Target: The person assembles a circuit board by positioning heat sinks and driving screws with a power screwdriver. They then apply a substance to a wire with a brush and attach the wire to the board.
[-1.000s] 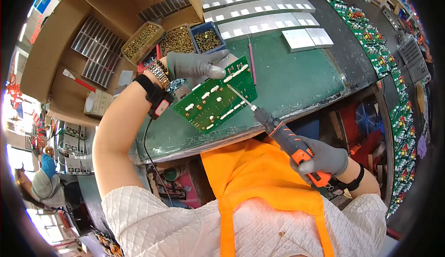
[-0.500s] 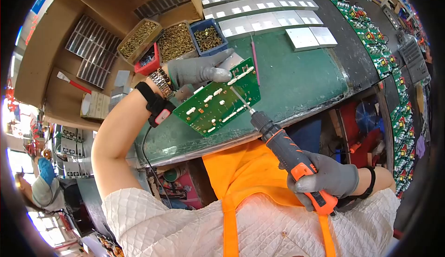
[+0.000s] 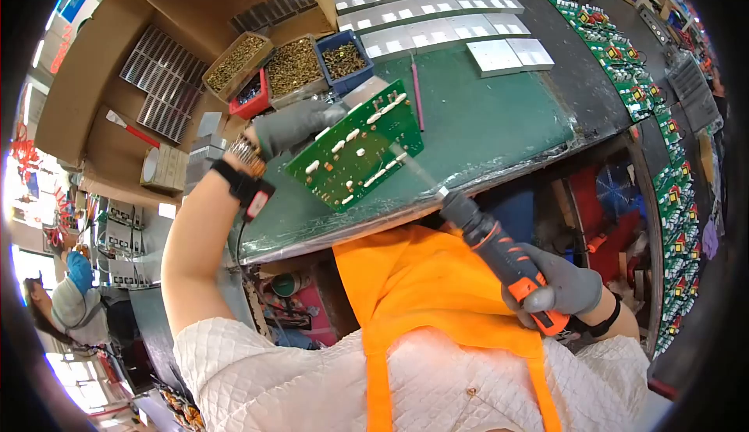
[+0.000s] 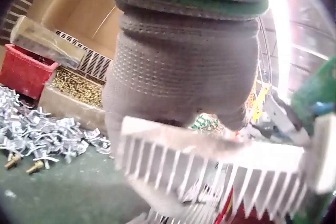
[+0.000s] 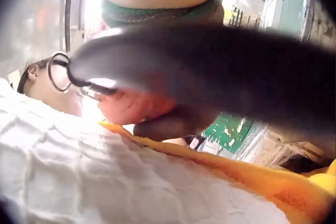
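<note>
Tilted over the green mat, a green circuit board (image 3: 355, 151) shows its white-blobbed face in the head view. My gloved left hand (image 3: 296, 126) grips it from behind at the upper left; its fingertips are hidden. In the left wrist view, that hand (image 4: 184, 71) is against a finned metal heat sink (image 4: 210, 155). My gloved right hand (image 3: 566, 280) grips a black and orange electric screwdriver (image 3: 495, 249). Its blurred bit lies over the board's right part; contact cannot be told. The right wrist view shows the driver's dark body (image 5: 210, 71) up close.
Bins of brass screws (image 3: 295, 65) and a red bin (image 3: 251, 98) stand behind the left hand, beside a cardboard box (image 3: 86, 65). Metal blocks (image 3: 495, 56) line the back of the table. A purple stick (image 3: 417, 97) lies right of the board. More circuit boards (image 3: 616, 58) lie far right.
My left hand has drawn back from the board's top edge to behind its left side. The board has shifted slightly up and left. The driver's bit has moved down and right across the board.
</note>
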Action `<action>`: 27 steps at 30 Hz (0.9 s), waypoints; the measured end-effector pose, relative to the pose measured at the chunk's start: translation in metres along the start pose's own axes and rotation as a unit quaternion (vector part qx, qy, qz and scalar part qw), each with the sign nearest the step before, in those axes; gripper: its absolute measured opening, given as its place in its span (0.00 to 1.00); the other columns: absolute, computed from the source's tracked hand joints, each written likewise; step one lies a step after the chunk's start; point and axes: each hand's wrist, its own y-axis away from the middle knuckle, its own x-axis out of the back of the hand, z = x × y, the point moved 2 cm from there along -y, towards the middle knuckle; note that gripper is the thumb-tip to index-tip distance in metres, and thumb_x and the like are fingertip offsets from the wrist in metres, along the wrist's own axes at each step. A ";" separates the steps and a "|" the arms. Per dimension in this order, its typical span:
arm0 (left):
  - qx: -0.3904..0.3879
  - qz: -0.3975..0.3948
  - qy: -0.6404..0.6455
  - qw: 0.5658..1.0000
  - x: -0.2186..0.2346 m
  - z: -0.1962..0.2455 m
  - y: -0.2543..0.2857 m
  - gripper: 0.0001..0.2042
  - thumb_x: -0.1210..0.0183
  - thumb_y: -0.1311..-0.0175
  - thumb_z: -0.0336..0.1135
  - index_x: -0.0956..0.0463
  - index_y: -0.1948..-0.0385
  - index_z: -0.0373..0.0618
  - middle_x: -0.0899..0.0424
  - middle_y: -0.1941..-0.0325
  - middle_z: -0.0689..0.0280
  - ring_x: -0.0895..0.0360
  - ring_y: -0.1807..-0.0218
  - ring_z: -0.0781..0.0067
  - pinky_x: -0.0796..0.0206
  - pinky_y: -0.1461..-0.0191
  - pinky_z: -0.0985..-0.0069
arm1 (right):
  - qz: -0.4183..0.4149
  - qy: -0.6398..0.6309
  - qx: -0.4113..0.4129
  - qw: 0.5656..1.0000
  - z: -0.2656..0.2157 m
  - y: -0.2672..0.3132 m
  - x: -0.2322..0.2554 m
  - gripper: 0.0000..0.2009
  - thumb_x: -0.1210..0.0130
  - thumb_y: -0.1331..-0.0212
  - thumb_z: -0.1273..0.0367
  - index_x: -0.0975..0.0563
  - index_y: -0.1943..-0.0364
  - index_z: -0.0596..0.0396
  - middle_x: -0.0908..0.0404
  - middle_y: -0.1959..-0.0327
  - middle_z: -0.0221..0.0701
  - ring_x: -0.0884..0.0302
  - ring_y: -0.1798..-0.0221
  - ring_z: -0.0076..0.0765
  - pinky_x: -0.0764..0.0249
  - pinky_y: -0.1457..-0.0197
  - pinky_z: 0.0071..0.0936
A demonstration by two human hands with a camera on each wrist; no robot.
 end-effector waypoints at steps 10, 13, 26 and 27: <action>-0.047 0.372 -0.256 0.891 -0.088 0.034 0.055 0.15 0.34 0.43 0.39 0.23 0.59 0.42 0.18 0.67 0.61 0.19 0.60 0.62 0.28 0.56 0.69 | 0.060 -0.083 0.149 0.983 0.034 -0.011 0.043 0.36 0.37 0.50 0.61 0.41 0.36 0.52 0.23 0.65 0.34 0.23 0.76 0.29 0.23 0.73 0.26; -0.143 0.404 -0.384 0.818 -0.106 0.026 0.027 0.11 0.36 0.42 0.39 0.22 0.61 0.48 0.18 0.66 0.58 0.21 0.57 0.52 0.30 0.54 0.61 | 0.069 -0.055 0.148 0.985 0.029 -0.022 0.040 0.35 0.39 0.49 0.61 0.41 0.36 0.52 0.24 0.65 0.34 0.23 0.76 0.29 0.23 0.73 0.26; -0.071 0.552 -0.319 0.767 -0.023 -0.015 0.039 0.09 0.42 0.39 0.33 0.20 0.59 0.47 0.17 0.60 0.56 0.20 0.56 0.51 0.28 0.51 0.61 | -0.062 -0.177 0.211 0.959 0.033 -0.038 0.042 0.43 0.44 0.40 0.43 0.47 0.30 0.54 0.28 0.71 0.36 0.26 0.80 0.29 0.25 0.78 0.27; 0.016 0.536 -0.334 0.775 -0.009 -0.047 0.032 0.08 0.40 0.41 0.37 0.18 0.62 0.49 0.17 0.61 0.55 0.20 0.56 0.51 0.28 0.52 0.60 | -0.060 -0.179 0.212 0.959 0.035 -0.039 0.040 0.43 0.44 0.40 0.43 0.47 0.30 0.54 0.28 0.71 0.36 0.26 0.80 0.29 0.25 0.78 0.27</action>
